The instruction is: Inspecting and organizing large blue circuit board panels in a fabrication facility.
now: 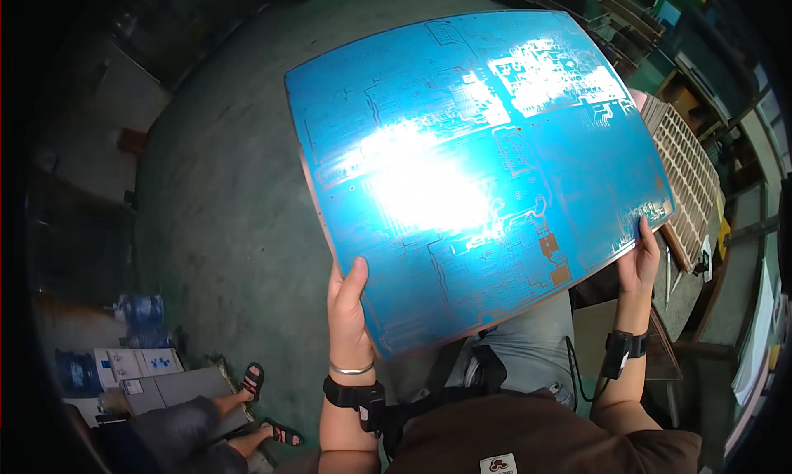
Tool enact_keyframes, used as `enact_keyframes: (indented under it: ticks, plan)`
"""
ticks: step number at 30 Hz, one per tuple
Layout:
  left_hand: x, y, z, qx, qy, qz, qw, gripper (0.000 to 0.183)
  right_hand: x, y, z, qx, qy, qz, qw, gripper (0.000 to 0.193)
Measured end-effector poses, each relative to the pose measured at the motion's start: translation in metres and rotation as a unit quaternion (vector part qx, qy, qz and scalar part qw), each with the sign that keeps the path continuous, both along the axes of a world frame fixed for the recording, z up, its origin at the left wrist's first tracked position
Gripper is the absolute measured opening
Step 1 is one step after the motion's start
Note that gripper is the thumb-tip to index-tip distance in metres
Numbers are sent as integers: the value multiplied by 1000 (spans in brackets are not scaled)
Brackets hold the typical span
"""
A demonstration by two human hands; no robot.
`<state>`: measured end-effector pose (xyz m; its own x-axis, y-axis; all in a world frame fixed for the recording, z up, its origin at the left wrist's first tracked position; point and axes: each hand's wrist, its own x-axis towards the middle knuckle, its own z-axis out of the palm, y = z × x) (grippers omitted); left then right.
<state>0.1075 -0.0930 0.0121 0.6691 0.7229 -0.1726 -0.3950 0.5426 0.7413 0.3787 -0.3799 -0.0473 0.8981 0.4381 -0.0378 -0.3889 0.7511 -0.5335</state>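
Observation:
A large blue circuit board panel (pixel 610 156) with fine traces and copper-coloured patches is held up in front of me, tilted. Strong white glare hides part of its pattern. My left hand (pixel 348 305) grips its left edge near the lower corner, thumb on the face. At the lower right edge, my right hand (pixel 642 259) pinches the panel, with the thumb along its front. The fingers behind the panel are mostly hidden. Both wrists wear black strapped devices, and a bangle circles the left one.
A slatted rack (pixel 689 173) rests on a workbench (pixel 697 297) at the right, beside thin tools. Another person's sandalled feet (pixel 276 433) show at the lower left, near cardboard boxes (pixel 177 389) and blue water bottles (pixel 144 311). Green-grey floor (pixel 223 193) stretches across the left.

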Motion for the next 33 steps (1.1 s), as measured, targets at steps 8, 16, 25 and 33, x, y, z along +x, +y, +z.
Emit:
enact_keyframes:
  ticks: [8, 16, 25, 33]
  plan:
    - [3, 6, 8, 28, -11, -43, 999, 44, -6, 0, -8, -13, 30, -5, 999, 31]
    - [1, 10, 9, -3, -8, -34, 999, 42, -10, 4, -11, -41, 28, -11, 999, 30]
    - [0, 12, 7, -16, -11, -39, 999, 42, -9, 3, -18, -28, 33, 8, 999, 29]
    - [-3, 14, 3, -10, 0, -28, 1000, 41, -14, 8, -16, -34, 40, 10, 999, 31]
